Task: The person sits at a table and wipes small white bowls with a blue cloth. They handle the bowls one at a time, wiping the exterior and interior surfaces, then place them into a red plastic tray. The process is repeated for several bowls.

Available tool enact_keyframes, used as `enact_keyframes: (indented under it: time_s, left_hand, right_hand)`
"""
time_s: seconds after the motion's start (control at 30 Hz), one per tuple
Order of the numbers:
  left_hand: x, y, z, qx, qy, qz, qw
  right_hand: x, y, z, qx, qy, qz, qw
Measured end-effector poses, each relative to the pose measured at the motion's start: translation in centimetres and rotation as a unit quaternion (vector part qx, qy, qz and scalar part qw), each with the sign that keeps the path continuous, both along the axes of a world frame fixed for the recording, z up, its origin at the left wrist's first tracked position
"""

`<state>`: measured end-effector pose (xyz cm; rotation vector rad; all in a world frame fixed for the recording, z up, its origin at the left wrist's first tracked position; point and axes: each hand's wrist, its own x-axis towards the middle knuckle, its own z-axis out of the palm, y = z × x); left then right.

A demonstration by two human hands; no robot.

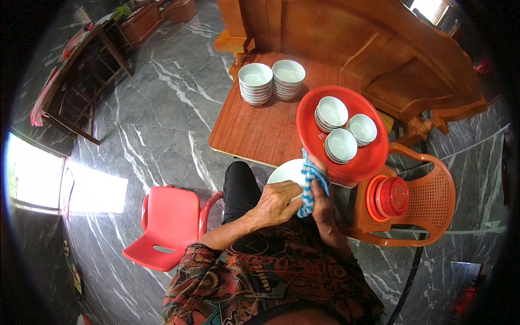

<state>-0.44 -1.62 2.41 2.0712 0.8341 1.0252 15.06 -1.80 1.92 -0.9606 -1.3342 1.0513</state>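
Note:
A white bowl (287, 171) is held in front of my body, over my lap. My left hand (276, 203) grips its near rim, its fingertips partly hidden. On the bowl's right side, my right hand (322, 199) holds a blue-and-white striped cloth (309, 189) against the rim. The cloth is bunched and covers part of the bowl. Just beyond my right hand, a round red plastic tray (365, 164) carries three short stacks of white bowls (341, 145). It overhangs the table's right side. Two taller stacks of white bowls (256, 85) stand at the table's far left.
The reddish wooden table (248, 126) backs onto a large carved wooden panel (317, 32). On my right, an orange plastic armchair (430, 195) bears stacked red plastic dishes (394, 197). A red plastic chair (172, 215) stands to my left on the grey marbled floor (162, 105).

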Motion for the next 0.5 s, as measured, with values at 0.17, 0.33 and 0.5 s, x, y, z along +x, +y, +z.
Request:
enact_keyframes:
  time_s: [0.17, 0.33, 0.5]
  left_hand:
    - [-0.5, 0.3, -0.3, -0.058, -0.040, -0.042, 0.997]
    - [-1.1, 0.3, 0.5, -0.127, -0.079, -0.077, 0.986]
    - [-1.2, -0.2, 1.1, -0.275, -0.158, -0.085, 0.945]
  right_hand:
    - [0.7, 0.4, -1.2, 0.162, -0.120, -0.022, 0.979]
    - [1.1, 0.0, 0.8, 0.004, -0.037, -0.017, 0.999]
    - [2.3, 1.6, -4.0, -0.028, 0.178, 0.055, 0.982]
